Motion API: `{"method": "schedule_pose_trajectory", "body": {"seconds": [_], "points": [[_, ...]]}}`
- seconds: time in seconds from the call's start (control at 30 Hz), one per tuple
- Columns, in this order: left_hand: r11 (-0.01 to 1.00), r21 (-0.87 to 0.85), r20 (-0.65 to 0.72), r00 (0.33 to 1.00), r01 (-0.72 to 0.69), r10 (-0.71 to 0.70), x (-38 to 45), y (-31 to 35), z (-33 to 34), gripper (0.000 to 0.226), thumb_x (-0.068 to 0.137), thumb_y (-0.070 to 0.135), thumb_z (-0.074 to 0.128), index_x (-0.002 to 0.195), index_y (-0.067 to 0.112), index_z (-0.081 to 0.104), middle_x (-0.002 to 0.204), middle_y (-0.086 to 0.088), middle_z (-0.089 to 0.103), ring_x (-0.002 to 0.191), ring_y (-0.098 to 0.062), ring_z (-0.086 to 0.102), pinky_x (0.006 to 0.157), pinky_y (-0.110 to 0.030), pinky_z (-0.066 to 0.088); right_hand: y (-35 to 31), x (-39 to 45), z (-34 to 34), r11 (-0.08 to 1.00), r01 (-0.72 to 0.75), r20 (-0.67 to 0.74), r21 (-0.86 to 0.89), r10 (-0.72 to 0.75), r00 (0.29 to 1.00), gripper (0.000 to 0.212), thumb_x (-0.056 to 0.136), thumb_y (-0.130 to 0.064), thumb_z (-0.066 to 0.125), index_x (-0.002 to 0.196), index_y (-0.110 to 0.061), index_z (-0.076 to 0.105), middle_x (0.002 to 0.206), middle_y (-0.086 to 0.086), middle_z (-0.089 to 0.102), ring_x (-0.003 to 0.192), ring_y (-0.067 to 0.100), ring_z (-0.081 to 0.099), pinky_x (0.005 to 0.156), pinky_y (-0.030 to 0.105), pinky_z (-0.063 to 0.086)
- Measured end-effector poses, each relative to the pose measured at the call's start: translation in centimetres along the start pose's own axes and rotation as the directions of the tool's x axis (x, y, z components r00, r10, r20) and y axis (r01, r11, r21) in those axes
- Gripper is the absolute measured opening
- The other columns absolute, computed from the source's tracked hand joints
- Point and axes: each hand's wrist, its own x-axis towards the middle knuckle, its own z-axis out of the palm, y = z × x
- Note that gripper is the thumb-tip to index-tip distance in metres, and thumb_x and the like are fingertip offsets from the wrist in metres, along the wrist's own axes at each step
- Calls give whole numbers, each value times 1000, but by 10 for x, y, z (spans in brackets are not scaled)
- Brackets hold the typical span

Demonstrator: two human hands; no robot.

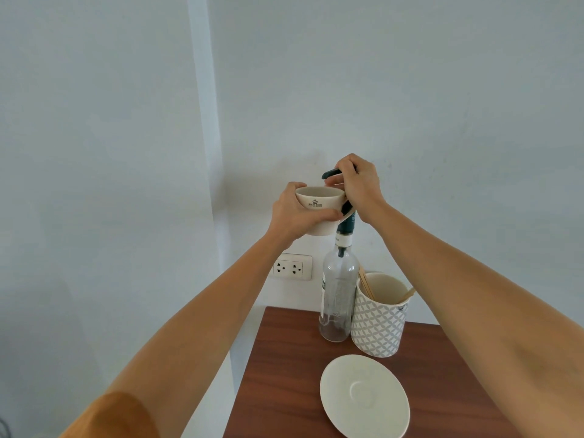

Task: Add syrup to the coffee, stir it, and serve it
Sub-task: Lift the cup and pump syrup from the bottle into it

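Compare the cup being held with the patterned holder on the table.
The cup is plain cream with a small dark logo; the patterned holder carries a grey-and-white lattice print. The cup is held up in the air by the left hand, under the pump spout; the holder stands on the wooden table beside the syrup bottle. The holder contains wooden stir sticks; the cup's contents cannot be seen. Both are upright, open-topped and light-coloured.

One cup point(319, 205). One bottle point(337, 298) with one pump point(331, 173). One saucer point(365, 396). One patterned holder point(377, 317); wooden sticks point(366, 286) inside, at least three, exact count unclear. One table point(284, 374). One double wall socket point(292, 267). Two hands: left point(295, 213), right point(357, 184).
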Motion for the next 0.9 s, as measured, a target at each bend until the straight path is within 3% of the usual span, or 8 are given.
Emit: {"method": "schedule_pose_trajectory", "body": {"seconds": [0.13,0.3,0.37,0.43,0.53,0.67,0.8,0.9], "points": [[1000,-11,-2,1000,-2,2,0,5,-1,85,59,31,95,130,21,49,117,0,60,102,-19,61,64,-25,50,-14,2,-7,997,-2,34,76,0,999,20,93,-22,45,88,-14,62,98,21,74,80,26,74,63,27,55],[1000,-3,-11,1000,-10,10,-5,8,-1,86,58,33,95,130,21,49,119,0,60,105,-20,62,60,-25,48,-8,-11,-10,999,30,-16,-25,-31,999,34,97,-48,44,122,-29,58,100,2,65,93,20,64,77,28,46],[1000,4,-8,1000,-13,13,-8,7,-1,86,58,35,95,130,21,49,119,0,60,106,-20,62,57,-24,46,-3,-22,-11,998,-12,-66,-56,9,998,41,100,-48,40,132,-24,51,102,0,60,94,19,57,79,29,42],[999,18,-8,1000,-28,28,-12,6,0,88,56,37,96,129,21,49,119,1,61,106,-19,62,60,-24,49,1,-36,-11,995,-94,-110,-37,90,990,41,103,-44,36,124,-13,54,95,-5,56,93,18,51,78,28,39],[998,28,-2,998,-60,61,-20,3,2,93,48,43,94,128,21,51,117,3,62,107,-17,63,76,-27,54,10,-55,-13,989,-138,-139,-59,129,982,43,105,-37,33,91,-6,59,75,-1,53,81,21,49,58,27,36],[995,41,12,996,-87,87,-38,-2,7,93,47,42,95,126,21,52,113,6,62,104,-14,62,82,-28,54,24,-81,-18,986,-127,-137,-107,111,984,49,105,-35,33,70,-9,55,65,1,52,71,22,49,64,32,40],[996,38,30,997,-78,77,-64,-13,19,87,53,38,97,125,21,52,106,9,63,98,-11,62,79,-26,54,42,-99,-28,983,-170,-105,-71,162,981,57,104,-38,34,92,9,64,81,20,68,78,36,63,79,45,53],[998,21,50,997,-64,63,-87,-32,31,88,51,36,98,125,21,51,108,9,65,99,-10,63,80,-25,54,60,-118,-38,975,-220,-35,-29,219,975,50,104,-35,34,99,-8,75,94,18,75,91,35,69,85,49,56]]}}
